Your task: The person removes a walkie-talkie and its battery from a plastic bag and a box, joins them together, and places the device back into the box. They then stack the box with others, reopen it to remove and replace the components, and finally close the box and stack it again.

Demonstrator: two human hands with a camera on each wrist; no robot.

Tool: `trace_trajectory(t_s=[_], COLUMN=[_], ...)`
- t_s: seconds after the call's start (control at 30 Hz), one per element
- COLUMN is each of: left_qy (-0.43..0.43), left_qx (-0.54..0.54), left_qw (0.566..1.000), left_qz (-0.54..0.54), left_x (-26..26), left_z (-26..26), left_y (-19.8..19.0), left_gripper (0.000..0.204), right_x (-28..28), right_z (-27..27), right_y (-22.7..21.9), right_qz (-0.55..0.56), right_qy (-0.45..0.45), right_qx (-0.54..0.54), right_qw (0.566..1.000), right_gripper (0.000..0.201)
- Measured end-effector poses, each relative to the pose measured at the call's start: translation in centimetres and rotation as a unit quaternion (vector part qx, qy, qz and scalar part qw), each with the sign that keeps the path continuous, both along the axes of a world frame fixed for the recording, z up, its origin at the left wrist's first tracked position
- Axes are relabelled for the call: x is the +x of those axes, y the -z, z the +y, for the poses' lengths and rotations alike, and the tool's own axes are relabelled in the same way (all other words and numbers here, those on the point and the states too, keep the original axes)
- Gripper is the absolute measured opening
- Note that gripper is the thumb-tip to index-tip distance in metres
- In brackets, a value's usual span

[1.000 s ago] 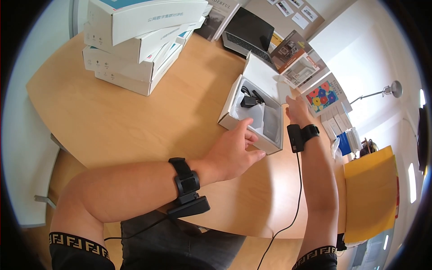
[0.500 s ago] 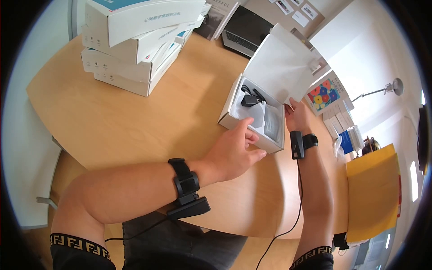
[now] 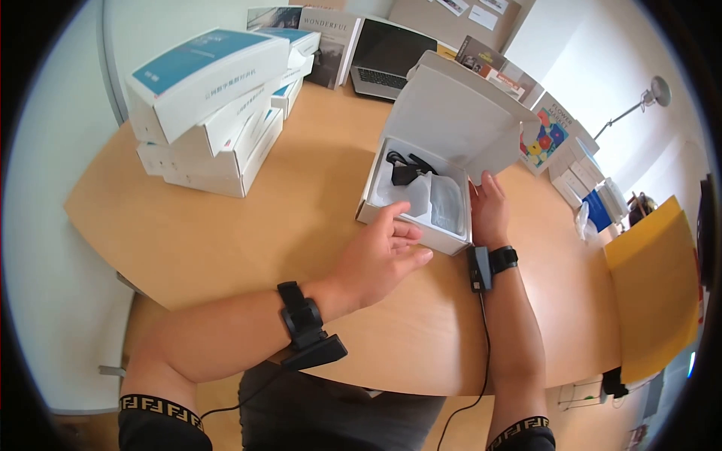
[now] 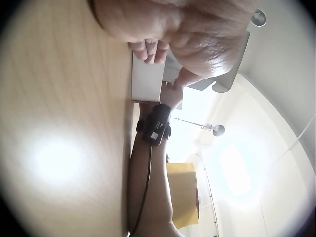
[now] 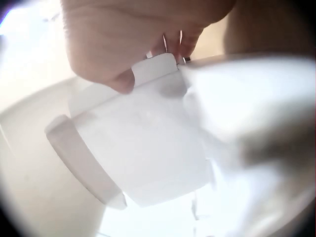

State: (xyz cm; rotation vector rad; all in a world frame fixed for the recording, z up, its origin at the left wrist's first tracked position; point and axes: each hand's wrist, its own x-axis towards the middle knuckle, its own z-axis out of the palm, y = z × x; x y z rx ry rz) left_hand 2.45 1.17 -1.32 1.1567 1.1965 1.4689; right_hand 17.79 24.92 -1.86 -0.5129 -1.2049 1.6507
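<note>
A white cardboard box [image 3: 445,240] stands on the table with its lid [image 3: 444,105] raised. Inside lie a black cable with a plug-like black block [image 3: 404,175] and an item in translucent plastic wrapping [image 3: 448,204]. My right hand [image 3: 490,214] is at the box's right side, thumb and fingers around a white lid flap [image 5: 155,68] in the right wrist view. With fingers loosely bent, my left hand [image 3: 372,259] rests at the front wall, index fingertip right at the rim. The left wrist view shows its palm [image 4: 197,34] close beside the box.
A stack of white boxes [image 3: 218,146] with blue tops rises at the left. An open laptop [image 3: 391,56] and upright books [image 3: 323,45] stand at the back. More boxes [image 3: 575,177] and a yellow panel [image 3: 654,286] are at the right. A cord [image 3: 487,338] trails from my right wrist.
The lid has swung up from lying folded back to standing raised, my right hand moving with its flap. My left hand has stayed by the front wall. The head view has shifted.
</note>
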Motion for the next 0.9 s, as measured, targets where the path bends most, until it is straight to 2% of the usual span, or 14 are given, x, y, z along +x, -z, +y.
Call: trace_trajectory(t_s=[0.03,0.17,0.23,0.27,0.33,0.37,0.43,0.47,0.53,0.67,0.73,0.77,0.83,0.9], left_qy=[-0.001,-0.010,-0.075,-0.071,-0.193,-0.187,-0.272,-0.271,-0.301,-0.251,-0.165,-0.162,-0.193,-0.208], left_qx=[0.006,0.020,0.083,0.080,0.144,0.143,0.121,0.122,0.049,0.011,-0.022,-0.021,-0.040,-0.041], left_qw=[1.000,0.998,0.991,0.993,0.970,0.971,0.954,0.954,0.951,0.960,0.981,0.981,0.968,0.962], left_qz=[-0.020,-0.062,-0.068,-0.056,-0.043,-0.032,0.027,0.035,0.046,0.122,0.102,0.109,0.157,0.172], left_x=[0.0,-0.1,-0.7,-1.0,-1.8,-2.4,-3.7,-3.8,-3.9,-5.3,-5.7,-5.8,-6.1,-6.5], left_z=[-0.1,-0.4,-0.2,-0.1,0.3,0.7,1.6,2.0,3.0,6.2,7.6,8.3,9.6,10.5], left_y=[-0.1,-0.8,-0.7,-0.8,-1.4,-1.6,-2.3,-2.9,-4.4,-6.2,-7.0,-6.9,-6.6,-6.1], left_gripper=[0.074,0.061,0.048,0.048,0.040,0.040,0.050,0.050,0.064,0.072,0.060,0.060,0.040,0.033], right_x=[0.1,0.4,0.1,0.1,0.1,0.2,0.0,0.0,-0.1,-0.3,-0.4,-0.4,-0.4,-0.4], right_z=[-0.5,-0.8,-0.8,-0.8,-0.7,-0.5,-0.1,-0.3,-0.7,-0.8,-0.9,-1.1,-1.5,-1.6], right_y=[0.2,0.9,1.2,1.3,1.4,1.6,1.7,1.6,1.4,1.6,1.4,1.3,1.0,1.0], right_qz=[-0.021,-0.029,-0.056,-0.045,-0.084,-0.073,-0.095,-0.087,-0.110,-0.112,-0.159,-0.153,-0.166,-0.180], right_qy=[0.027,0.035,0.057,0.062,0.084,0.090,0.101,0.103,0.111,0.109,0.126,0.129,0.148,0.162], right_qx=[0.018,0.040,0.062,0.057,0.100,0.097,0.122,0.120,0.129,0.124,0.148,0.146,0.167,0.166], right_qw=[0.999,0.998,0.995,0.995,0.988,0.989,0.983,0.984,0.979,0.980,0.968,0.969,0.961,0.956], right_gripper=[0.021,0.023,0.028,0.028,0.031,0.031,0.030,0.030,0.033,0.038,0.042,0.042,0.043,0.043])
